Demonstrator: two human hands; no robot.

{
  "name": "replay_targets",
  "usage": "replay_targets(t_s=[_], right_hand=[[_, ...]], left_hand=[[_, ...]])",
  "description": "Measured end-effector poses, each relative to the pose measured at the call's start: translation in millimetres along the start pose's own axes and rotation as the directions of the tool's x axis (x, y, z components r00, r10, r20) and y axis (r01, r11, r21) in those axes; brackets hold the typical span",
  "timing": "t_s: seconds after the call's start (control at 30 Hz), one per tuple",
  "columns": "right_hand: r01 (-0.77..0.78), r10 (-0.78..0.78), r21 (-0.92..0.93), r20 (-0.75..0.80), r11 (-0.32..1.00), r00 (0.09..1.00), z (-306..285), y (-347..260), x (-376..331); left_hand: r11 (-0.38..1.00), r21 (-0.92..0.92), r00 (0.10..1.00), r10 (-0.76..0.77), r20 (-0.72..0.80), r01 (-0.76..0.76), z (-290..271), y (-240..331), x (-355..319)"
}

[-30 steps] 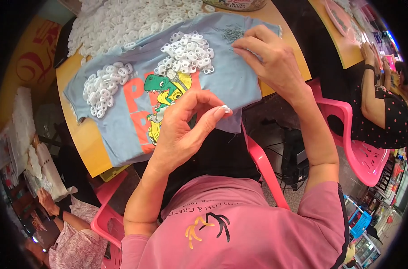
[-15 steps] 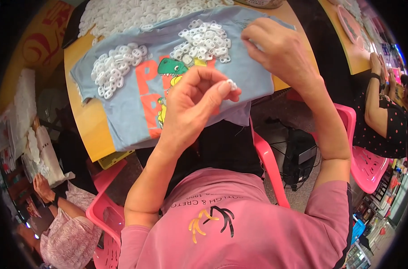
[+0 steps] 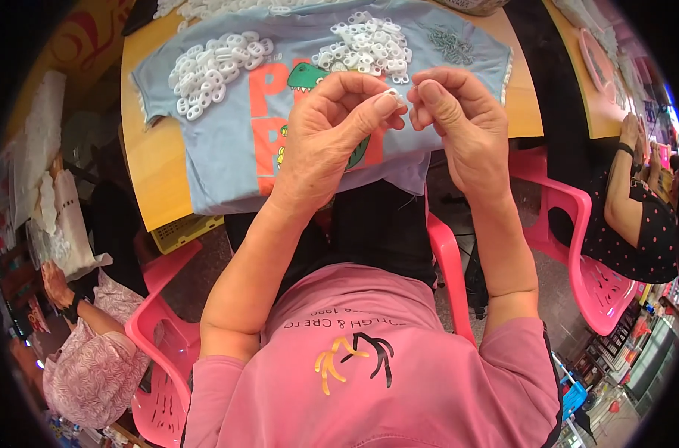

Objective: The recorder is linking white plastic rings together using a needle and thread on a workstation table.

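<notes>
Between the thumb and fingers of my left hand (image 3: 321, 142) is pinched a small white plastic piece (image 3: 393, 95). My right hand (image 3: 470, 127) is held close beside it, thumb and fingertips pressed together; whatever they hold is too small to make out. Both hands are above the near edge of a light blue T-shirt (image 3: 212, 168) with a dinosaur print, spread over the table. On the shirt lie a pile of white two-holed oval pieces (image 3: 212, 71) at left, a pile of smaller white pieces (image 3: 365, 46) at centre, and a scatter of tiny thin greyish bits (image 3: 451, 43) at right.
The shirt covers much of a yellow wooden table (image 3: 154, 198). More white pieces (image 3: 235, 7) are heaped at its far edge. A yellow crate (image 3: 184, 231) is below the table's left corner. Pink chairs (image 3: 571, 224) and other people sit at both sides.
My right hand has come back from the far right of the shirt to beside my left hand, its fingertips now pinched. The left hand keeps its white piece. The view has shifted slightly.
</notes>
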State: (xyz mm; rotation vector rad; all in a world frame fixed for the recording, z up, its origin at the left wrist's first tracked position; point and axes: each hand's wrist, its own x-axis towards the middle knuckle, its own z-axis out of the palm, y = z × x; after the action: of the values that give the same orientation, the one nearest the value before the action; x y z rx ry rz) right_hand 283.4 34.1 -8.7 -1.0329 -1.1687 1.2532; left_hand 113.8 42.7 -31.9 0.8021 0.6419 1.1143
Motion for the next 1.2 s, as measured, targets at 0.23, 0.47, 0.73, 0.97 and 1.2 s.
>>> replay_targets(t_s=[0.23,0.47,0.73,0.97,1.2], right_hand=[[-0.115,0.115,0.078,0.005,0.99,0.993,10,7,-6],[-0.118,0.117,0.037,0.009,0.992,0.993,17,8,-7],[0.072,-0.083,-0.238,-0.037,0.968,0.996,17,9,-7],[-0.017,0.017,-0.178,-0.004,0.984,1.0,11,9,-6],[-0.077,0.077,0.013,-0.039,0.997,0.996,14,12,-8]], left_hand=[[1.0,0.019,1.0,0.016,0.001,-0.016,-3,-2,-5],[0.999,0.026,1.0,0.025,-0.017,-0.025,-6,-1,-7],[0.997,0.076,0.998,0.032,-0.046,-0.028,-4,-2,-6],[0.993,0.108,0.998,0.05,-0.042,-0.046,-2,-4,-6],[0.986,0.15,0.993,0.09,-0.071,-0.079,1,-7,-7]])
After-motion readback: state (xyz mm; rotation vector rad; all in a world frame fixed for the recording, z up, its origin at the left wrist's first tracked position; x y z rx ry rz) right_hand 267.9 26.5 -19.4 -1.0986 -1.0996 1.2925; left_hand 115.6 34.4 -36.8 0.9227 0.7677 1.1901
